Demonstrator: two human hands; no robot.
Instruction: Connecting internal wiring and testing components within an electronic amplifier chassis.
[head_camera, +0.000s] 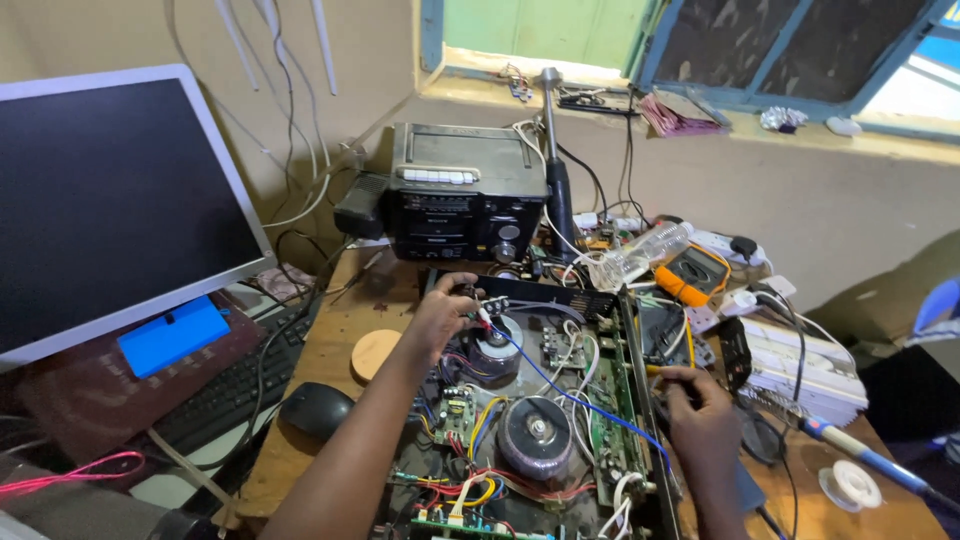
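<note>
An open amplifier chassis (625, 330) lies on the wooden bench, showing two round transformers (538, 432), circuit boards and coloured wires. My left hand (440, 312) reaches into its far left corner and pinches a small probe tip against a component there. A blue wire (560, 388) runs from that hand across the chassis to my right hand (698, 408). My right hand rests on the chassis's right rail, fingers closed around a thin yellow-tipped probe.
A black radio-cassette player (455, 195) stands behind the chassis. A monitor (110, 200), keyboard (235, 385) and mouse (314, 408) sit left. A round wooden disc (374, 352), multimeter (695, 272), soldering iron (870, 460) and solder spool (850, 486) lie around.
</note>
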